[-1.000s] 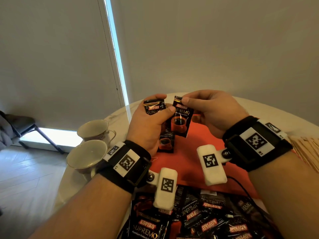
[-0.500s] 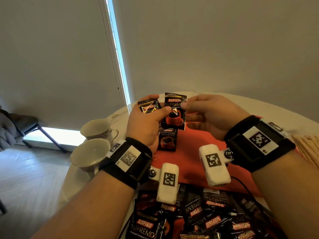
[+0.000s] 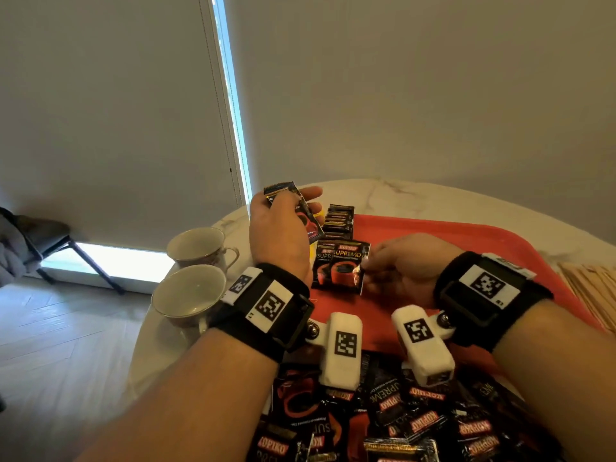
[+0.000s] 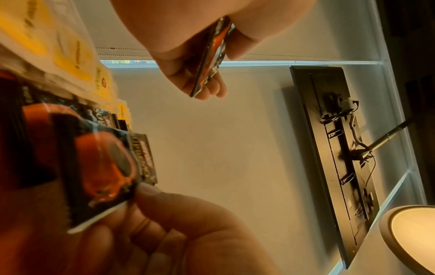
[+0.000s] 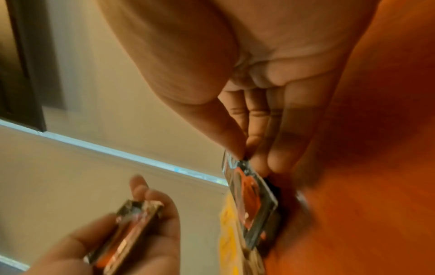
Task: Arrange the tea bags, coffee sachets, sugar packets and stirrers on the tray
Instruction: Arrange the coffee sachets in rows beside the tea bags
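Left hand (image 3: 278, 235) grips a sachet stack (image 3: 301, 211) above the tray (image 3: 466, 238); right hand (image 3: 405, 266) pinches one sachet (image 3: 346, 270), fingertips hidden.

Probably a home: teacups (image 3: 196, 248), marble table (image 3: 416, 198).

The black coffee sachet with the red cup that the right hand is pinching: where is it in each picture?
Head: the black coffee sachet with the red cup is at centre, over the red plastic tray.
Left wrist: lower left.
Right wrist: right of centre, seen edge-on.
Shared landmark: the right hand pinching its corner.
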`<action>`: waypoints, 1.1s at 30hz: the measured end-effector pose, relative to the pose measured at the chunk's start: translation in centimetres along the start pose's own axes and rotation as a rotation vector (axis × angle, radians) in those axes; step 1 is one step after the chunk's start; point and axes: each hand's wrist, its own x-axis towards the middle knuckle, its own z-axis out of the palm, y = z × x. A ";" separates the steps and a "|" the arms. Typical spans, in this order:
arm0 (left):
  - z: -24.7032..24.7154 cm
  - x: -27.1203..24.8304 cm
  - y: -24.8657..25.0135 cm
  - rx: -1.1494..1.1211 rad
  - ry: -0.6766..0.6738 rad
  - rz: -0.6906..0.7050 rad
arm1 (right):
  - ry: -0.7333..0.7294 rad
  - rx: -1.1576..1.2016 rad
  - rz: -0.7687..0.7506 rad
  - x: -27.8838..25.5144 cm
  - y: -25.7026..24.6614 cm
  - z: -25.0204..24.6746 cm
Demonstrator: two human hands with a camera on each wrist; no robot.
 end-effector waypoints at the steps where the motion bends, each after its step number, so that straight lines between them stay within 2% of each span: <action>1: 0.0 -0.1 0.1 0.005 0.000 0.002 | 0.000 -0.025 0.012 -0.1 0.1 0.2; 9: 0.3 -0.6 0.5 0.005 0.012 0.004 | -0.002 -0.183 0.084 -0.6 -0.3 1.2; 15: 0.3 -0.8 0.7 -0.065 0.017 -0.055 | 0.014 -0.222 0.089 -0.3 -0.4 1.7; 20: 0.1 -0.4 0.3 -0.031 0.055 -0.083 | 0.018 -0.215 0.101 0.0 -0.3 1.9; 25: 0.0 -0.1 0.0 0.014 0.017 -0.110 | 0.026 -0.170 0.083 0.1 0.0 1.8; 29: 0.1 -0.1 -0.4 0.079 -0.076 -0.117 | 0.056 -0.052 -0.021 0.1 -0.6 1.1; 33: 0.1 -0.3 -0.8 0.161 -0.143 -0.111 | -0.078 0.091 -0.163 -1.3 -2.2 0.6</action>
